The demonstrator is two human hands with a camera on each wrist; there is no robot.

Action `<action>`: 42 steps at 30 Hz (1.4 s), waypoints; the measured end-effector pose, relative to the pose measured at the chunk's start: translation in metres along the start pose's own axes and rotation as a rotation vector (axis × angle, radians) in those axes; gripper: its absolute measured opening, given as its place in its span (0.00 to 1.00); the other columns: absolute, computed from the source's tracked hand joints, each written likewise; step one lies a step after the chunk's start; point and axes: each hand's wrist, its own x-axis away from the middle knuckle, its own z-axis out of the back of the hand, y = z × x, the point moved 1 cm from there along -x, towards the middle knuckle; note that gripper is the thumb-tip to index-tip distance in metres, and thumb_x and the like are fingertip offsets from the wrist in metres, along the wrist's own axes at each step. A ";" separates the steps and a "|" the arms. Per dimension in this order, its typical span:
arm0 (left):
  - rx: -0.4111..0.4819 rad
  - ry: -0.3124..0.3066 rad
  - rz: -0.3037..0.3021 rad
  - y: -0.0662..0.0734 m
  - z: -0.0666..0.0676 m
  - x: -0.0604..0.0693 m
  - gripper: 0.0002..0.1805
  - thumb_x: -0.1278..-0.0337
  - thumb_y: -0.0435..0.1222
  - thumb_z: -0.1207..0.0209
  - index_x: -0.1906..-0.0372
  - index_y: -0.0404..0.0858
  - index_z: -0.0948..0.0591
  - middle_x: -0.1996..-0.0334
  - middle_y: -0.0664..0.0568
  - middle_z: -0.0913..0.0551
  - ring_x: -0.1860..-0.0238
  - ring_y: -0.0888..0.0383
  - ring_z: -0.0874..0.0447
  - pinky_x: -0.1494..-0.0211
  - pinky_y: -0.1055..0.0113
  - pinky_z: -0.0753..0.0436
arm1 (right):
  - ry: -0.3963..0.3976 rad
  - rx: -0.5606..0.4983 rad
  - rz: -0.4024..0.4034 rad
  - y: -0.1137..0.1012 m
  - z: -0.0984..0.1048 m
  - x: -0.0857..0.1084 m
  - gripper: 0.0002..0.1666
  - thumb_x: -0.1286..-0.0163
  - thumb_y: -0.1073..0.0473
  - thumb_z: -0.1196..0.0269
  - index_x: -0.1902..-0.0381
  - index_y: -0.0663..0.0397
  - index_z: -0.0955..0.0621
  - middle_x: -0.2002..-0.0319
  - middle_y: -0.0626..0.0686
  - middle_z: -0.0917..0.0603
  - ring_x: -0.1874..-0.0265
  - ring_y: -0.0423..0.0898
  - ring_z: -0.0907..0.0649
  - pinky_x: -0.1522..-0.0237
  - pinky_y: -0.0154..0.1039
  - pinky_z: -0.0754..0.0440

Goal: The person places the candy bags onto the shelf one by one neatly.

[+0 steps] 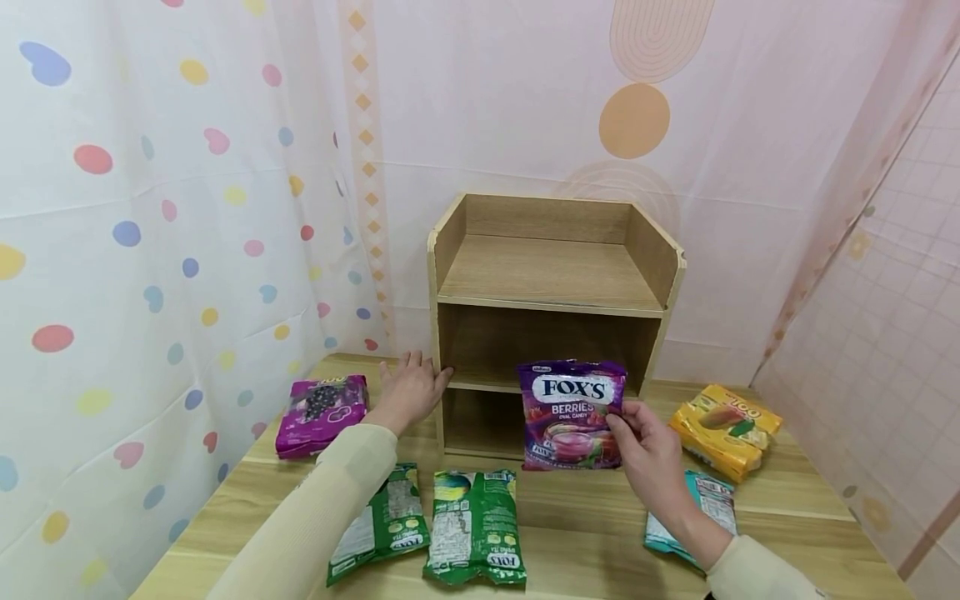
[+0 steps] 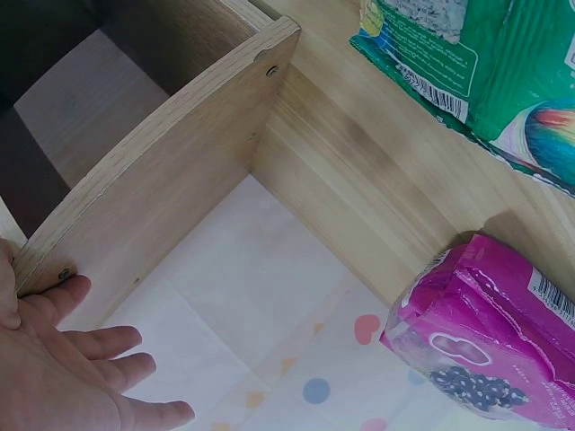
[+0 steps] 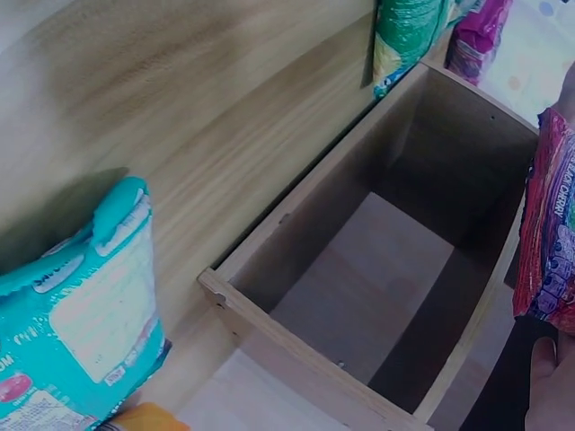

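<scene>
My right hand (image 1: 654, 450) pinches the right edge of a purple Fox's Berries candy bag (image 1: 572, 417), held upright before the wooden shelf (image 1: 551, 271). In the right wrist view that candy bag (image 3: 555, 224) appears at the right edge, with part of the hand below it. The left hand (image 1: 410, 390) touches the shelf's left side panel. As seen from the left wrist, its fingers (image 2: 117, 346) are spread along the outer face, while the thumb lies at the panel's front edge. Both lower compartments are partly hidden behind the purple bag.
A magenta bag (image 1: 322, 414) lies left of the shelf. Two green bags (image 1: 474, 529) lie in front, one partly behind the left sleeve. A teal bag (image 1: 714, 500) and a yellow mango-printed bag (image 1: 726, 429) are on the right. Patterned curtains (image 1: 225, 208) surround the wooden table (image 1: 585, 542).
</scene>
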 end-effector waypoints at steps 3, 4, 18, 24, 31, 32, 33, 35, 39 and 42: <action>0.006 -0.007 0.004 0.000 0.000 0.000 0.33 0.22 0.53 0.60 0.35 0.28 0.27 0.31 0.34 0.35 0.27 0.37 0.44 0.32 0.29 0.51 | -0.001 -0.015 -0.003 0.002 0.000 -0.003 0.05 0.27 0.66 0.40 0.58 0.62 0.19 0.71 0.54 0.15 0.80 0.37 0.28 0.81 0.31 0.31; 0.007 -0.010 0.006 0.000 0.001 0.000 0.33 0.22 0.53 0.60 0.35 0.28 0.27 0.30 0.34 0.35 0.27 0.37 0.45 0.32 0.29 0.51 | -0.002 -0.029 -0.001 0.002 0.001 -0.004 0.05 0.27 0.65 0.40 0.58 0.62 0.19 0.71 0.54 0.15 0.80 0.37 0.28 0.81 0.31 0.31; 0.011 -0.021 0.013 0.001 0.001 -0.001 0.33 0.22 0.53 0.60 0.34 0.28 0.28 0.30 0.34 0.37 0.26 0.37 0.46 0.32 0.29 0.52 | 0.024 -0.083 -0.053 -0.005 0.006 -0.016 0.07 0.26 0.65 0.40 0.57 0.65 0.20 0.72 0.56 0.17 0.80 0.37 0.28 0.81 0.30 0.31; 0.002 -0.022 0.012 0.001 0.002 -0.001 0.33 0.22 0.53 0.60 0.34 0.28 0.28 0.29 0.33 0.37 0.26 0.37 0.46 0.32 0.29 0.52 | 0.023 -0.068 -0.062 -0.009 0.008 -0.020 0.07 0.26 0.64 0.41 0.56 0.63 0.20 0.72 0.56 0.17 0.81 0.38 0.29 0.81 0.30 0.31; 0.001 -0.019 0.015 0.001 0.002 0.000 0.33 0.22 0.53 0.60 0.35 0.28 0.27 0.30 0.34 0.36 0.26 0.37 0.46 0.32 0.29 0.52 | 0.029 -0.040 -0.056 -0.012 0.010 -0.027 0.07 0.25 0.63 0.41 0.56 0.63 0.20 0.77 0.55 0.22 0.81 0.38 0.31 0.81 0.30 0.33; 0.000 -0.017 0.014 0.001 0.002 0.000 0.33 0.22 0.53 0.60 0.35 0.28 0.27 0.30 0.34 0.36 0.26 0.37 0.46 0.32 0.29 0.52 | 0.030 -0.036 -0.058 -0.013 0.011 -0.028 0.07 0.25 0.63 0.41 0.56 0.63 0.20 0.77 0.55 0.22 0.81 0.38 0.31 0.82 0.30 0.33; 0.000 -0.016 0.014 0.000 0.002 0.000 0.33 0.22 0.53 0.60 0.35 0.28 0.27 0.30 0.34 0.36 0.26 0.37 0.46 0.31 0.29 0.52 | 0.030 -0.033 -0.061 -0.014 0.011 -0.029 0.07 0.25 0.63 0.41 0.56 0.63 0.20 0.77 0.55 0.22 0.81 0.39 0.31 0.82 0.30 0.33; -0.001 -0.015 0.013 0.000 0.001 -0.001 0.33 0.22 0.53 0.60 0.35 0.29 0.27 0.29 0.34 0.36 0.26 0.37 0.46 0.31 0.29 0.53 | 0.031 -0.034 -0.070 -0.015 0.011 -0.031 0.08 0.25 0.62 0.41 0.55 0.63 0.20 0.73 0.56 0.18 0.80 0.39 0.28 0.81 0.30 0.31; -0.001 -0.018 0.014 0.000 0.001 -0.001 0.33 0.22 0.53 0.61 0.34 0.29 0.28 0.29 0.34 0.37 0.26 0.37 0.46 0.31 0.29 0.53 | 0.034 -0.042 -0.077 -0.020 0.012 -0.037 0.10 0.24 0.61 0.42 0.53 0.64 0.21 0.68 0.59 0.15 0.77 0.38 0.26 0.79 0.29 0.30; -0.003 -0.019 0.014 0.000 0.001 -0.001 0.33 0.22 0.53 0.61 0.34 0.29 0.28 0.29 0.34 0.37 0.26 0.37 0.46 0.31 0.29 0.53 | 0.035 -0.060 -0.085 -0.023 0.013 -0.041 0.11 0.24 0.61 0.42 0.52 0.65 0.21 0.63 0.61 0.14 0.74 0.38 0.23 0.75 0.27 0.25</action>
